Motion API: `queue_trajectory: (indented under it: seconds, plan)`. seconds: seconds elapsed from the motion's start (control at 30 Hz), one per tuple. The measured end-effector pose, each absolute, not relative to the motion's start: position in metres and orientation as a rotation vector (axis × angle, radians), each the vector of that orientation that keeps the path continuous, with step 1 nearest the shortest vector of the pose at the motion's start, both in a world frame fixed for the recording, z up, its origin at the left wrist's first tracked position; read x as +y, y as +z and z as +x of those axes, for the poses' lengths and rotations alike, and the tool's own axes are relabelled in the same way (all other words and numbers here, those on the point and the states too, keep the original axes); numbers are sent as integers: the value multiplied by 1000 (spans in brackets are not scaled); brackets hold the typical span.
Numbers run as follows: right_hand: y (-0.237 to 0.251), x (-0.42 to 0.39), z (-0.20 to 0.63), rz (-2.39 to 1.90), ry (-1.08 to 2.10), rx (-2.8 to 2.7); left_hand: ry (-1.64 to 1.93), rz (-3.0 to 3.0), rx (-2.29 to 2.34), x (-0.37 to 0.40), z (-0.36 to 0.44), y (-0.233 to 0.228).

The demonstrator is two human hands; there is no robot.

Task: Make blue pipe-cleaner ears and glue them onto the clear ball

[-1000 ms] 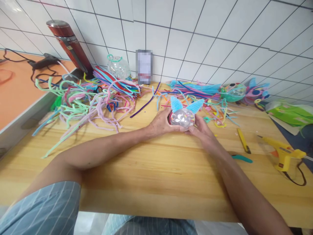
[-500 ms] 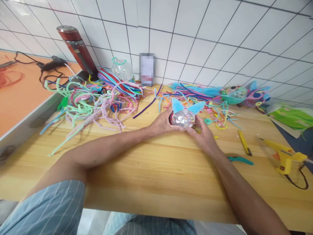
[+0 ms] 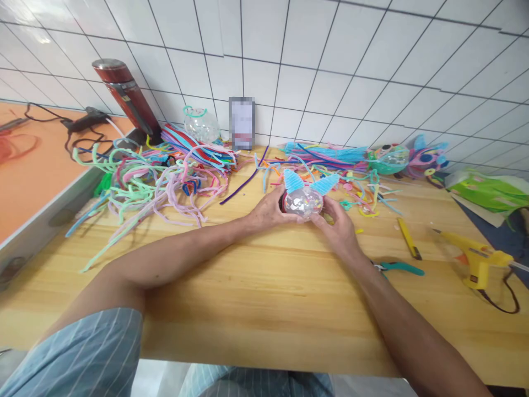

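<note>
Between my hands is a clear plastic ball (image 3: 304, 202) with shiny bits inside and two light-blue pipe-cleaner ears on top. My left hand (image 3: 270, 210) grips its left side, thumb low at the front, the other fingers mostly hidden behind. My right hand (image 3: 336, 221) closes on the right side, its thumb against the lower front. Behind the ball lie scattered short pipe-cleaner pieces (image 3: 363, 193). A bundle of blue and purple pipe cleaners (image 3: 330, 155) rests near the wall.
Tangled pipe cleaners (image 3: 173, 184) cover the table's left, near a red thermos (image 3: 126, 96), a clear bowl (image 3: 202, 127) and a phone (image 3: 242, 124). On the right lie a yellow cutter (image 3: 408, 237), teal-handled pliers (image 3: 400, 268) and a yellow glue gun (image 3: 475, 255). Two decorated balls (image 3: 388, 159) stand behind.
The view has shifted slightly, so most things sit a little further left. More of the pliers shows beside my right forearm. Both hands keep their hold on the ball.
</note>
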State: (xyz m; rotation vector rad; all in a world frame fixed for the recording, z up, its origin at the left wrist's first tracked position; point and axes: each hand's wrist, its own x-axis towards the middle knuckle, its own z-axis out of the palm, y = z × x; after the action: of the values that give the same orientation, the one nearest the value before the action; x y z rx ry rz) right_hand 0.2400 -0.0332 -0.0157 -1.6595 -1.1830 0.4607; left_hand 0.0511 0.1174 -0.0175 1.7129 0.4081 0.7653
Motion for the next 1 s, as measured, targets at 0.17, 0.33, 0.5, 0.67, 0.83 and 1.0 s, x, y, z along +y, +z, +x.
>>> queue_trajectory:
  seconds: [0.17,0.33,0.5,0.67,0.83,1.0]
  plan:
    - [-11,-35,228,-1587,399,-1174,664,1606,300,119,48,-9]
    - [-1,-44,211,-1516,163,-1199,722,1726,283,119,39,1]
    - [10,-53,207,-1440,-37,-1346,718,1810,319,121,31,-4]
    - [15,-52,212,-1481,-89,-1417,753,1840,375,122,29,-9]
    - [13,-48,215,-1487,-88,-1440,757,1837,352,123,29,-10]
    - [6,-45,218,-1544,27,-1385,752,1835,369,122,32,-8]
